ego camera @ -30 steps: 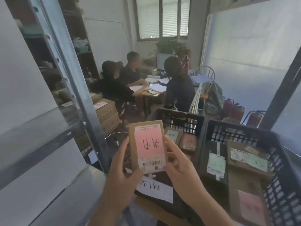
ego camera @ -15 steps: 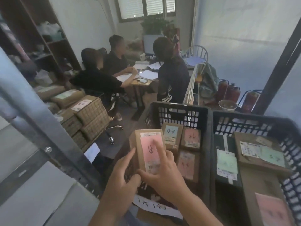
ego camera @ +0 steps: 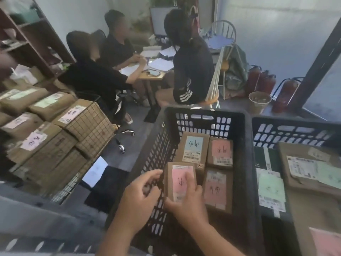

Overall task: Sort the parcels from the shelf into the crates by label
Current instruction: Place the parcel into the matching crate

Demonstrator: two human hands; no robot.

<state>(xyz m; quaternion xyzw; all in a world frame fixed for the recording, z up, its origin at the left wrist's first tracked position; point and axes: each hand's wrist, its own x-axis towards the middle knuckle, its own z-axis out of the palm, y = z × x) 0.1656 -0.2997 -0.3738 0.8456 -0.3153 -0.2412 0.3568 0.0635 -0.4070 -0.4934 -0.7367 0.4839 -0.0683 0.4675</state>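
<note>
A small brown parcel with a pink label [ego camera: 178, 183] is low inside the left black crate [ego camera: 203, 113], at its near-left corner. My right hand [ego camera: 187, 206] holds it, with the index finger lying along the label and the thumb at its lower edge. My left hand [ego camera: 139, 199] hovers over the crate's left wall, fingers loosely curled, holding nothing. Three more parcels lie in this crate: one with a blue label [ego camera: 192, 147] and two pink-labelled ones [ego camera: 220, 152], [ego camera: 215, 190]. The right black crate [ego camera: 295, 127] holds larger parcels with green labels [ego camera: 270, 189].
Stacked brown parcels with labels [ego camera: 55, 126] sit on the wire shelf at left. Three people sit round a small desk [ego camera: 153, 74] beyond the crates. Red fire extinguishers [ego camera: 265, 84] and a bucket [ego camera: 259, 102] stand at the back right.
The pink-labelled parcel went from held up in both hands down into the left crate. My left hand has let go of it and drawn back to the left.
</note>
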